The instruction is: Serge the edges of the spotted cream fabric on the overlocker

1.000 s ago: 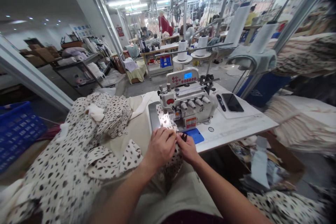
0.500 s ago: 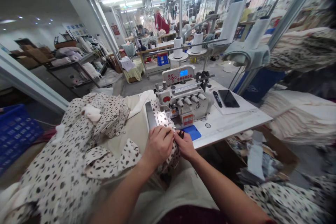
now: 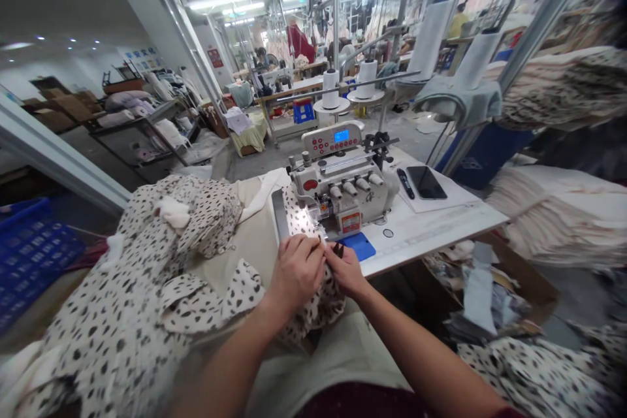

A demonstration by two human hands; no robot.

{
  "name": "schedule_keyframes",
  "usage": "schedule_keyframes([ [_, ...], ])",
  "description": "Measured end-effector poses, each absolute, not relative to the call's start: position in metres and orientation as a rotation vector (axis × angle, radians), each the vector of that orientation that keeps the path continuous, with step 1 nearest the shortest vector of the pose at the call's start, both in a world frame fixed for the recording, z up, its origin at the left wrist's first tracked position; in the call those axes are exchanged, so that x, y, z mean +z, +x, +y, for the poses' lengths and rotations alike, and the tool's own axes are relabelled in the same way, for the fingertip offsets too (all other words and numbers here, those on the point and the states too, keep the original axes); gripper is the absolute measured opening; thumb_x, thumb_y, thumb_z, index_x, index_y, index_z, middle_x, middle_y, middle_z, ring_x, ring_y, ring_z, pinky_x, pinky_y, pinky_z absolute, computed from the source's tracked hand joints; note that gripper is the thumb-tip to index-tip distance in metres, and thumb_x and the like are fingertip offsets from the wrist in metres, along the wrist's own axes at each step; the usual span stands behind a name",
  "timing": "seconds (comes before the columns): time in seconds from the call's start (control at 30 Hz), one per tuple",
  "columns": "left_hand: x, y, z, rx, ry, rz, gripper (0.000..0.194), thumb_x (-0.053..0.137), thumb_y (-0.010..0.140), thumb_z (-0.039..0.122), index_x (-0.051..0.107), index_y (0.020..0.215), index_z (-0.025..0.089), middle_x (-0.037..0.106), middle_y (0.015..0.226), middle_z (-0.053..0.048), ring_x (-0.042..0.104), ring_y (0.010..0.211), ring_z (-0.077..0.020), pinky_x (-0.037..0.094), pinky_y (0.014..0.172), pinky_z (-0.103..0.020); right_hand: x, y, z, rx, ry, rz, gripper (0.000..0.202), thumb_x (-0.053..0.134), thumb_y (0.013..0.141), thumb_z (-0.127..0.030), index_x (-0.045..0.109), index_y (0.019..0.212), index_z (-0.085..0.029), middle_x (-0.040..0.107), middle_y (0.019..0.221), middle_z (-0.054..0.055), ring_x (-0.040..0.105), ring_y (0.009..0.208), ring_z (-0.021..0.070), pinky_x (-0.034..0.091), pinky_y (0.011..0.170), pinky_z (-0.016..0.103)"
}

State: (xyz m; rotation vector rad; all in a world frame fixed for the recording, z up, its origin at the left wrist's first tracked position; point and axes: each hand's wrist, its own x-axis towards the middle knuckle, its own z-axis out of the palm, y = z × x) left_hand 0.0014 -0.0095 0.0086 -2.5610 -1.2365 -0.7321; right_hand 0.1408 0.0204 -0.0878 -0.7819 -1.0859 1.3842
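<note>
Fabric [image 3: 296, 217], pale with dark blotches, perhaps gathered below, is pinched in left hand [image 3: 300, 269] and right hand [image 3: 347, 269].

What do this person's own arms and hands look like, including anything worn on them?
The left hand and right hand are bare, without gloves, and no watch or bracelet shows. Both forearms are uncovered; a dark red sleeve edge shows on the right one at the picture's bottom. Any left sleeve is out of view.
</note>
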Motion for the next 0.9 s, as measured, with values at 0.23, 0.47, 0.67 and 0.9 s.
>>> schedule_keyframes([
  [0.23, 0.01, 0.0025, -0.0102, -0.739, -2.57, -1.229, 0.021, 0.056, 0.092, 0.022, 0.066, 0.111, 0.02, 0.067, 0.113, -0.009, 0.056, 0.108, -0.0264, 0.041, 0.096, -0.047, -0.0892, 0.142, 0.0212, 1.377, -0.751, -1.104, 0.037, 0.066, 0.086, -0.054, 0.071, 0.084, -0.018, 0.063, 0.076, 0.002, 0.053, 0.071, 0.0155, 0.045, 0.071, 0.028],
  [0.47, 0.0095, 0.0007, -0.0102, -0.736, -2.557, -1.228, 0.021, 0.056, 0.092, 0.022, 0.066, 0.111, 0.018, 0.067, 0.112, -0.01, 0.055, 0.108, -0.0264, 0.04, 0.095, -0.047, -0.0903, 0.1429, 0.0214, 1.394, -0.736, -1.108, 0.035, 0.066, 0.087, -0.051, 0.071, 0.087, -0.016, 0.065, 0.077, 0.002, 0.053, 0.069, 0.0144, 0.046, 0.07, 0.027],
  [0.67, 0.0108, -0.0006, -0.011, -0.735, -2.534, -1.226, 0.022, 0.056, 0.091, 0.02, 0.067, 0.111, 0.018, 0.067, 0.11, -0.01, 0.055, 0.107, -0.0255, 0.04, 0.095, -0.045, -0.0927, 0.1412, 0.0214, 1.377, -0.734, -1.1, 0.034, 0.07, 0.085, -0.049, 0.071, 0.084, -0.016, 0.066, 0.075, 0.002, 0.055, 0.067, 0.014, 0.046, 0.069, 0.027],
  [0.9, 0.0093, -0.0067, -0.0073, -0.709, -2.553, -1.261, 0.024, 0.056, 0.092, 0.021, 0.067, 0.114, 0.018, 0.067, 0.114, -0.01, 0.055, 0.109, -0.026, 0.04, 0.095, -0.046, -0.0928, 0.1409, 0.021, 1.39, -0.736, -1.085, 0.032, 0.077, 0.078, -0.045, 0.073, 0.092, -0.017, 0.068, 0.08, 0.002, 0.057, 0.069, 0.015, 0.048, 0.07, 0.028],
])
